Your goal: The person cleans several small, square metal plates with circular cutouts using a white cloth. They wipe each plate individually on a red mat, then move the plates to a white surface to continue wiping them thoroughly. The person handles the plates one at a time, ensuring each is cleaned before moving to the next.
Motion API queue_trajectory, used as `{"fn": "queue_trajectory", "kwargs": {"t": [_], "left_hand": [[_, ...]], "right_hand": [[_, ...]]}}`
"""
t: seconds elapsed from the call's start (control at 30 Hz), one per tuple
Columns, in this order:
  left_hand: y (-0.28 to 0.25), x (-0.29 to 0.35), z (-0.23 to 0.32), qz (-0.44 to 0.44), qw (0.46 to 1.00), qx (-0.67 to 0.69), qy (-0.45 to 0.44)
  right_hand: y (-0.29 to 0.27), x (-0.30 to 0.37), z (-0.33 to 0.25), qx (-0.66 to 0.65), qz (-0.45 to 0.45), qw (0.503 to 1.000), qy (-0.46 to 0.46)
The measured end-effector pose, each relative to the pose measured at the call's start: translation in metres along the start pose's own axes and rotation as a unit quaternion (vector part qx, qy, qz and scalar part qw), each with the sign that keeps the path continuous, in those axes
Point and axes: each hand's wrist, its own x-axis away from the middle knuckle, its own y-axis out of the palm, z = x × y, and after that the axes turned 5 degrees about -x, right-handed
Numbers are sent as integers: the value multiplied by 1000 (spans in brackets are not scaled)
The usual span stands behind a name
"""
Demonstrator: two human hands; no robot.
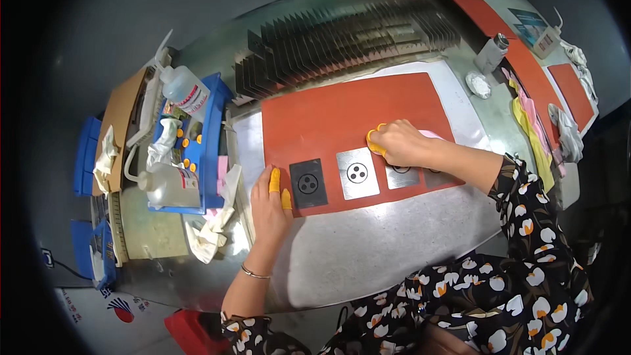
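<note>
On an orange-red mat (348, 112) lie several square metal plates in a row, each with a ring and three dots. My left hand (269, 213), with yellow finger cots, rests at the mat's left edge, fingers stretched, beside a dark plate (307, 194). Right of that lies a bright silver plate (359, 187). My right hand (402, 142), also in yellow finger cots, is closed just above a third plate (402, 181), which it and the forearm partly cover. A pale pink bit (430, 134) shows behind its wrist; what the fingers hold is hidden. The plate farthest right (442, 177) is mostly under my forearm.
Behind the mat stands a long rack of thin upright plates (342, 39). At left, a blue tray (211, 151) carries wash bottles (187, 89) and crumpled cloths (213, 230). To the right are a metal-topped bottle (491, 54), a foil-like round item (478, 85) and coloured cloths (529, 125).
</note>
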Motion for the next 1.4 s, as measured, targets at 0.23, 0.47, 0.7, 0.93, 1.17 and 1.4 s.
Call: {"fn": "queue_trajectory", "kwargs": {"t": [0.23, 0.47, 0.7, 0.93, 1.17, 1.4], "left_hand": [[3, 1, 5, -5, 1000, 2, -1], [3, 6, 0, 1, 1000, 4, 1], [2, 5, -2, 5, 1000, 3, 12], [2, 2, 7, 0, 1000, 24, 4], [3, 4, 2, 11, 1000, 4, 1], [5, 5, 0, 20, 999, 21, 26]], "right_hand": [[18, -2, -10, 1, 42, 999, -7], [24, 27, -20, 27, 73, 995, -67], [28, 13, -22, 39, 38, 998, -7], [9, 2, -11, -3, 57, 998, 25], [8, 16, -6, -108, 86, 990, 21], [36, -44, -38, -36, 21, 999, -32]]}}
